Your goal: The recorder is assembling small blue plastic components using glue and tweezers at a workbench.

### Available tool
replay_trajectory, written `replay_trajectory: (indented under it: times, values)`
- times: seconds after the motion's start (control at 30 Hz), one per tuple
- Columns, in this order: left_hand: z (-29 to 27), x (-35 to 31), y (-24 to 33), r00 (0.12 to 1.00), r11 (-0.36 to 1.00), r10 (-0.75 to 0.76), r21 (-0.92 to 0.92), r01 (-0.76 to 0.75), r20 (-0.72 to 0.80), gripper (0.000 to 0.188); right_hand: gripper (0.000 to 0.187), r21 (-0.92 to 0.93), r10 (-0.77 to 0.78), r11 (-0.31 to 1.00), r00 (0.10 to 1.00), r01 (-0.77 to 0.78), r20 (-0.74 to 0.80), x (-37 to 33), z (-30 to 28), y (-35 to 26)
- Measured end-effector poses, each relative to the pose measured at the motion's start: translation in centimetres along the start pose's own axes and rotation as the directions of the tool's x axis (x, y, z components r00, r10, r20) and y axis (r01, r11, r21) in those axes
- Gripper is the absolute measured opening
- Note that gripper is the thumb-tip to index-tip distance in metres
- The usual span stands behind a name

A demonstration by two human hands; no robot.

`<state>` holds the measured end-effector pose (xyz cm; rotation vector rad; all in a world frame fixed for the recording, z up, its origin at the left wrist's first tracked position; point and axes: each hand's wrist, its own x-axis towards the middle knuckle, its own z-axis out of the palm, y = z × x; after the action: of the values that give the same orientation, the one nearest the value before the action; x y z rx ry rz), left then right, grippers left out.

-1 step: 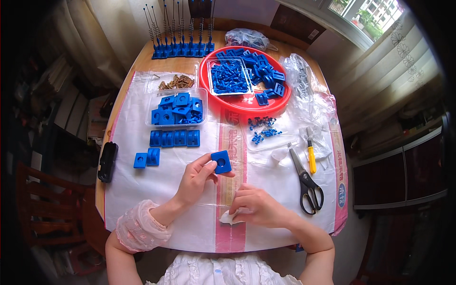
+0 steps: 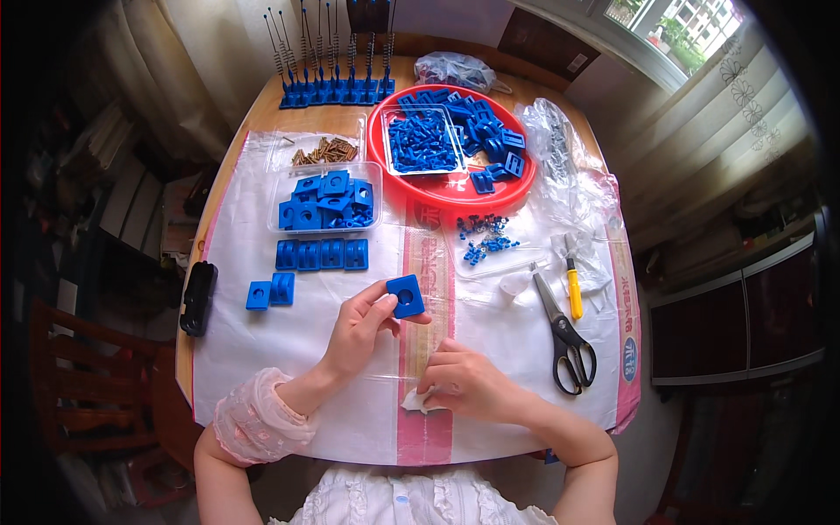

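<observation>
A square blue plastic piece with a round hole (image 2: 405, 297) is pinched between the thumb and fingers of my left hand (image 2: 357, 328), above the table's middle. Lower and to the right, my right hand (image 2: 464, 378) is closed on a crumpled white tissue (image 2: 415, 401), which rests at the pink stripe of the cover. Left of my hands lie a similar blue square (image 2: 258, 296) and a blue piece with a rounded top (image 2: 283, 289). Behind them runs a row of blue rounded pieces (image 2: 321, 255). More blue square pieces fill a clear tub (image 2: 283, 224).
Black-handled scissors (image 2: 573, 354) and a yellow-handled tool (image 2: 574, 293) lie at right. A red basin (image 2: 516, 197) holds blue parts and a clear tray. Brass screws (image 2: 325, 151), small blue-and-metal bits (image 2: 486, 241), upright spring assemblies (image 2: 337, 87) and a black case (image 2: 199, 299) surround the work area.
My left hand with the blue square piece has shifted very slightly left and up. My right hand with the tissue has moved slightly left.
</observation>
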<state>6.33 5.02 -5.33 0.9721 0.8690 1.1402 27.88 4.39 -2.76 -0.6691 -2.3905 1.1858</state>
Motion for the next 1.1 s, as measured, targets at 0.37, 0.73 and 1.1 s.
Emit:
replay_trajectory:
  times: [0.37,0.73,1.1]
  values:
    - [-0.3,-0.2,0.3,0.997,1.000,0.025,-0.006,-0.026,-0.073,0.035,0.012,-0.369,0.053,0.904,0.913,-0.216,-0.405,1.2,0.5,1.8]
    - [-0.5,0.0,0.7,0.992,0.997,0.078,0.004,-0.078,-0.103,0.033,0.021,-0.499,-0.208,0.867,0.897,-0.015,-0.389,0.4,-0.3,-0.1]
    - [-0.7,0.3,0.9,0.982,0.991,0.131,0.010,-0.131,-0.134,0.032,0.033,-0.267,-0.342,0.875,0.906,0.403,0.248,0.2,5.3,-1.6]
